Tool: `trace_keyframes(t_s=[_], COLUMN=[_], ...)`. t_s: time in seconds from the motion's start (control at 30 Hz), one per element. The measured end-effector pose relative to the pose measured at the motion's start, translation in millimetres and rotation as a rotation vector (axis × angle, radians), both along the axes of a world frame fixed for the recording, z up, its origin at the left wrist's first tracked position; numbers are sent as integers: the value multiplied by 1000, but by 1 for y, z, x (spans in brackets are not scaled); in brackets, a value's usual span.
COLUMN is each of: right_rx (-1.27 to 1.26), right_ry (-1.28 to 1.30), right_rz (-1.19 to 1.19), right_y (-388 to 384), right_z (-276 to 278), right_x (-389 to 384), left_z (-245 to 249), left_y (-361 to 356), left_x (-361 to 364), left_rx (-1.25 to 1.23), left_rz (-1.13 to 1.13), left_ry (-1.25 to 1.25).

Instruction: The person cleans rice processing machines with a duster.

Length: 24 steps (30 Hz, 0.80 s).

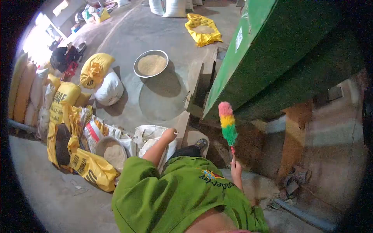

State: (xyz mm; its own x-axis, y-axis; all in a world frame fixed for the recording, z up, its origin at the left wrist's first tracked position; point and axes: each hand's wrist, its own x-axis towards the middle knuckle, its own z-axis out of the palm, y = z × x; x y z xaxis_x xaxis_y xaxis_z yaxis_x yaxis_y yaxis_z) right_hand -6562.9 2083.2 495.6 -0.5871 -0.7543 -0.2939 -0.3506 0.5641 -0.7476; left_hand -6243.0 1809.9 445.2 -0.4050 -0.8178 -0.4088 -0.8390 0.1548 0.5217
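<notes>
My right hand [236,171] is closed round the thin handle of a duster [228,125], held upright with its pink, yellow and green fluffy head at the top. The duster's head is in front of the lower edge of a large green metal machine [252,42]. My left hand [168,135] is a closed fist in front of me, above white sacks [149,134]. A small pale spot shows at its fingers, too small to name. Left of that hand, a metal basin [101,144] of grain stands among yellow and white sacks.
Ahead on the concrete floor is a metal basin [166,66] of grain. A yellow sack [190,27] lies farther off. Filled sacks [62,103] stand on the left, and a tied yellow bag [97,68] is near a white one [108,90]. A pit edge [193,87] runs beside the machine.
</notes>
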Motion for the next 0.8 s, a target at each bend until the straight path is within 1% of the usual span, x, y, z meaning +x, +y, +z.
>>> trace_keyframes(t_s=[0.03,0.07,0.13,0.17,0.2,0.23,0.27,0.3,0.33,0.37,0.43,0.47,0.5,0.57,0.7,0.77,0.8], right_rx=[69,76,84,93,124,159,72,77,77,73,27,15,1,-40,-168,-60,-65], right_ry=[-20,-21,30,26,17,8,53,51,61,70,30,-1,-30,-36,-30,-74,-70], right_rz=[34,46,107,118,105,92,172,184,203,222,239,254,267,283,336,329,332], right_y=[-6,-9,-14,-21,-29,-33,-35,-40,-46,-54,-69,-76,-81,-94,-127,-147,-159], right_z=[6,5,2,8,19,26,18,17,15,17,22,24,24,23,20,26,26], right_x=[2,3,4,8,13,17,12,11,11,12,16,17,19,20,18,16,14], left_z=[-13,-22,-23,-19,-18,-17,-7,4,18,15,10,28,36,44,44,46,46], left_y=[2,5,11,12,11,13,16,18,21,24,30,34,37,40,31,21,10], left_x=[20,39,62,71,78,84,85,83,83,85,89,86,86,85,85,83,81], left_rx=[17,52,125,166,117,105,126,142,52,49,-39,-68,-71,-68,-93,-82,-87], left_rz=[9,67,209,293,279,356,427,499,454,465,473,469,474,563,637,638,639], left_ry=[-20,-21,-29,-40,-12,39,65,92,89,87,144,144,140,194,280,254,259])
